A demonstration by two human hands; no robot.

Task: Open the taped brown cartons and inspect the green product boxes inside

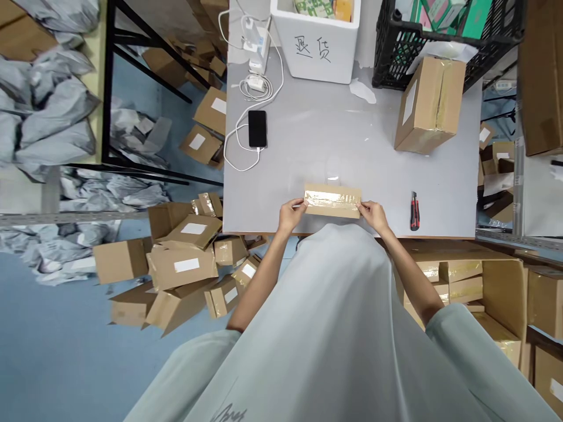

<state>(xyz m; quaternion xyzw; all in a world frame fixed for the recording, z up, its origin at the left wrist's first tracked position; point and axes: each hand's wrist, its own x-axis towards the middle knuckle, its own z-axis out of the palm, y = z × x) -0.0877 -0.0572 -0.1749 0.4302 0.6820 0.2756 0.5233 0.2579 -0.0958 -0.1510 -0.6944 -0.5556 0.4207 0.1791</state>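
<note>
A small cardboard box (333, 202) with shiny clear tape along its top lies at the front edge of the grey table (325, 138). My left hand (291, 214) grips its left end, thumb and fingers closed on the edge. At the opposite end my right hand (373, 215) pinches the box's right side. To the right of my right hand lies a red and black utility knife (414, 211), not touched by either hand.
A larger taped carton (428, 105) stands near a black crate (391, 53) at back right. A white foam bin (319, 50) stands at the back. A phone (257, 129) with a white cable lies left. Cardboard boxes (185, 264) cover the floor at left; an open carton (504, 293) sits right.
</note>
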